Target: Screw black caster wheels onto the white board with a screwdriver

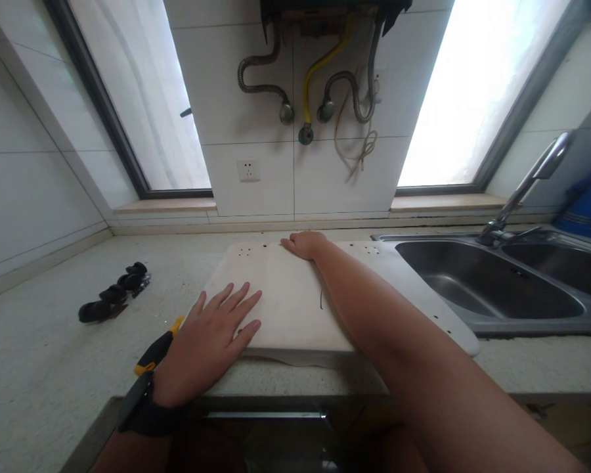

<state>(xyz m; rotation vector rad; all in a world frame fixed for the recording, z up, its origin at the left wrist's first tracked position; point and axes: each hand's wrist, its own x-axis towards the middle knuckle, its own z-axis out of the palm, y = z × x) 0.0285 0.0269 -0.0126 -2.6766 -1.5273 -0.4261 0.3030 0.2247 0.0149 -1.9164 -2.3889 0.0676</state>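
Observation:
A white panel (285, 309) with rounded corners and small screw holes lies flat on the countertop, its right part over the sink's near left rim. My left hand (219, 325) rests on the panel's left side, palm down with fingers spread. Reaching across the panel, my right hand (305, 244) has its fingers curled at the far edge; their undersides are hidden. Beside my left wrist lies a black-and-yellow screwdriver handle (160, 348), partly hidden by the hand. Several black caster wheels (113, 292) sit in a row farther left.
To the right is a steel double sink (487, 282) with a chrome faucet (526, 187). A blue object (588, 207) stands behind it. On the wall are a socket (249, 170), a yellow pipe (312, 72) and metal hoses. The counter's front edge runs close below the panel.

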